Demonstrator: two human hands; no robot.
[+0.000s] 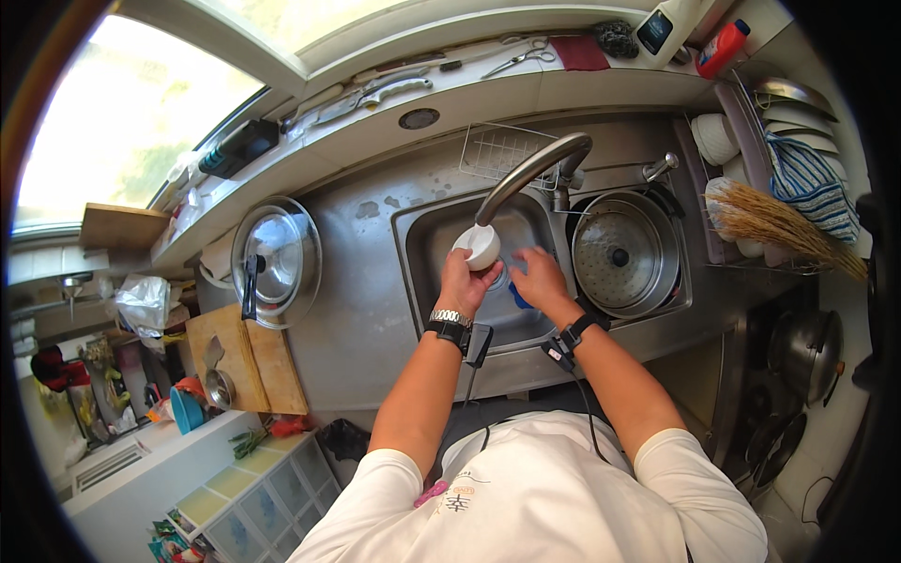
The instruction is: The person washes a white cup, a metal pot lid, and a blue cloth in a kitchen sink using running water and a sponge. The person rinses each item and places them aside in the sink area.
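My left hand (464,280) grips a small white bowl (481,248) over the left sink basin (429,232). The bowl is tilted beneath the mouth of the curved metal faucet (535,167), where a short stream of water seems to run into it. To the right of the bowl, my right hand (538,278) hovers with its fingers apart and slightly blurred, apparently holding nothing. Under that hand a blue item (519,297) lies in the basin, partly hidden, so its kind is unclear.
A steamer pot (623,255) fills the right basin. Left on the steel counter stands a glass lid (278,260), beside wooden cutting boards (274,359). A wire rack (510,151) sits behind the faucet. Scissors (521,60) and knives (380,91) line the sill. A straw brush (781,218) lies by the dish rack.
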